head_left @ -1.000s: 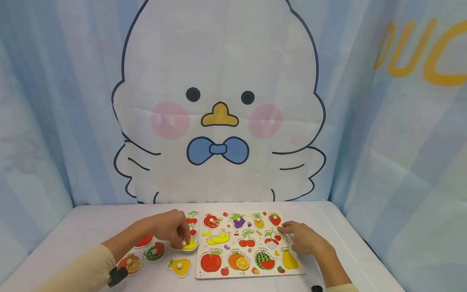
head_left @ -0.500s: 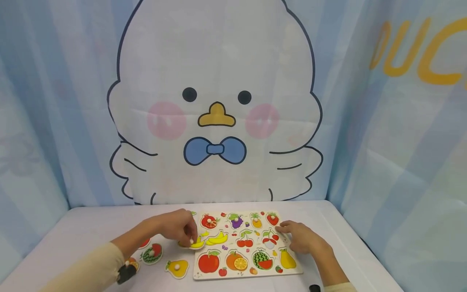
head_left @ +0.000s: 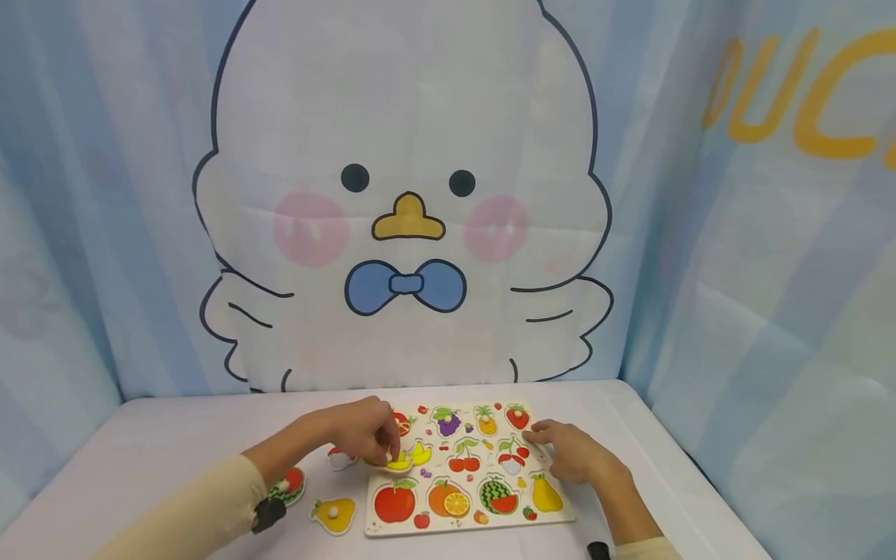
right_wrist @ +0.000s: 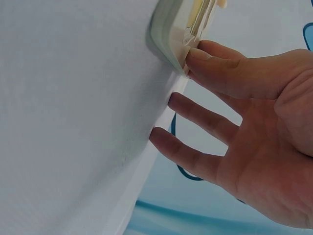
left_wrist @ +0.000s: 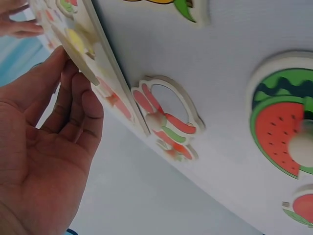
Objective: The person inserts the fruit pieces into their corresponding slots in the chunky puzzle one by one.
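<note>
My left hand [head_left: 367,432] pinches a banana puzzle piece [head_left: 399,465] over the left side of the fruit puzzle board [head_left: 437,526]. The piece partly covers the printed bananas [head_left: 420,453]. From the left wrist view, the piece [left_wrist: 76,58] appears edge-on at the fingertips, tilted above the board. My right hand [head_left: 574,451] rests against the board's right edge. In the right wrist view, its thumb and index finger touch the board's edge [right_wrist: 168,36], while the other fingers of that hand [right_wrist: 264,122] are spread and fairly straight.
Loose pieces lie on the white table left of the board: a pear [head_left: 334,516], a watermelon [head_left: 288,486] and a red-and-white piece [head_left: 341,457]. Knobbed grapes [head_left: 448,422] and strawberry [head_left: 517,417] pieces sit in the board's top row. A duck-print curtain [head_left: 406,342] hangs behind.
My left hand has carried the banana piece rightward from beside the board to over its left part. My right hand stays at the board's right edge. The head view has shifted slightly.
</note>
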`<action>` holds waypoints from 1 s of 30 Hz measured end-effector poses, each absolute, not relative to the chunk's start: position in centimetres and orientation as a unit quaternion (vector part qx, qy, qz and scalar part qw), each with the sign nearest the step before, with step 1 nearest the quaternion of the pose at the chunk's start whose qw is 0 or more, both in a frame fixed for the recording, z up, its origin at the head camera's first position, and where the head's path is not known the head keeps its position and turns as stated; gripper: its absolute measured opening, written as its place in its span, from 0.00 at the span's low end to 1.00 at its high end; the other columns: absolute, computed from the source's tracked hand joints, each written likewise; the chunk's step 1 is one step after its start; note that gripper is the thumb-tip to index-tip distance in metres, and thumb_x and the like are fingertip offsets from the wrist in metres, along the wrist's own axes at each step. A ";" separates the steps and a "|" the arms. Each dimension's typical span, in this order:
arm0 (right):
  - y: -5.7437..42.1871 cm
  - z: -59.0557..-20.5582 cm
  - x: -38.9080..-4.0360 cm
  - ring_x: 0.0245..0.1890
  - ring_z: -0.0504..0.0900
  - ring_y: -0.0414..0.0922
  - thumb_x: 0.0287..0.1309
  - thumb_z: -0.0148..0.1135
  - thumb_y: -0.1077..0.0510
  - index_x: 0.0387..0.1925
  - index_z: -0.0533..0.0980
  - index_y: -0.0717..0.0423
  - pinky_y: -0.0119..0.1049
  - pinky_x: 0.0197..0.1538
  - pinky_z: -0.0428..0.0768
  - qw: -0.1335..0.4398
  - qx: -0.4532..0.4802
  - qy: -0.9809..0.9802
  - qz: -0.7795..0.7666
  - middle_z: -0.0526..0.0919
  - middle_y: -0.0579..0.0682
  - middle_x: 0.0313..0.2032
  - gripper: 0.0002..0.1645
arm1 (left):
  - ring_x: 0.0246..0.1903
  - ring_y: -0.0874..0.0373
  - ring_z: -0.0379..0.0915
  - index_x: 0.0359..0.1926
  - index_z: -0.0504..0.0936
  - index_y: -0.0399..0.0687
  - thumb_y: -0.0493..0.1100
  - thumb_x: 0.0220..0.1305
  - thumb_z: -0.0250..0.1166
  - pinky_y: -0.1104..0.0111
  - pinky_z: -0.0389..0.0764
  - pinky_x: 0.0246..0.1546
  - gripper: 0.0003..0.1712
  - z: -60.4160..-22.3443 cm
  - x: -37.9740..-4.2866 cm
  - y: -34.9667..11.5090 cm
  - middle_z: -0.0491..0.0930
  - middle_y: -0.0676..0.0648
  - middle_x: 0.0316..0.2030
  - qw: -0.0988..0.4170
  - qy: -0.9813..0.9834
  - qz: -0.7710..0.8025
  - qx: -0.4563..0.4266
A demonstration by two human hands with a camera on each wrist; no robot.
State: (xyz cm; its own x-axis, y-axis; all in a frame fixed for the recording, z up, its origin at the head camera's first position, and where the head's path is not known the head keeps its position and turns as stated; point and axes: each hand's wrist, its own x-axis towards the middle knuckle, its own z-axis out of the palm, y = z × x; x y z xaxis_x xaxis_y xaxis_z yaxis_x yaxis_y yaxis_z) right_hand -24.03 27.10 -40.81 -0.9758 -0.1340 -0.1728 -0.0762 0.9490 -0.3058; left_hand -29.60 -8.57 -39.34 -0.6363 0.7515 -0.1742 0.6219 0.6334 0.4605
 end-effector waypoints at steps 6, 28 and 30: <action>27.0 -40.8 -24.1 0.62 0.68 0.58 0.47 0.67 0.72 0.58 0.77 0.47 0.60 0.61 0.66 0.096 -0.056 0.983 -0.143 0.72 0.52 0.62 0.35 | 0.26 0.64 0.71 0.28 0.86 0.61 0.41 0.54 0.71 0.74 0.78 0.29 0.06 -39.3 -29.7 -7.4 0.78 0.61 0.25 0.180 0.888 0.180 0.382; 27.1 -40.9 -24.2 0.63 0.67 0.58 0.48 0.66 0.73 0.59 0.77 0.46 0.60 0.61 0.67 0.101 -0.043 0.982 -0.154 0.71 0.51 0.63 0.35 | 0.24 0.63 0.71 0.26 0.85 0.58 0.41 0.54 0.72 0.73 0.77 0.27 0.05 -40.0 -30.3 -5.6 0.78 0.59 0.24 0.159 0.899 0.184 0.363; 27.2 -41.0 -24.2 0.63 0.67 0.58 0.47 0.66 0.73 0.58 0.77 0.46 0.60 0.61 0.67 0.101 -0.043 0.982 -0.153 0.71 0.51 0.63 0.36 | 0.24 0.63 0.71 0.26 0.86 0.58 0.41 0.54 0.72 0.73 0.77 0.28 0.05 -40.1 -30.3 -5.5 0.78 0.59 0.24 0.158 0.901 0.184 0.361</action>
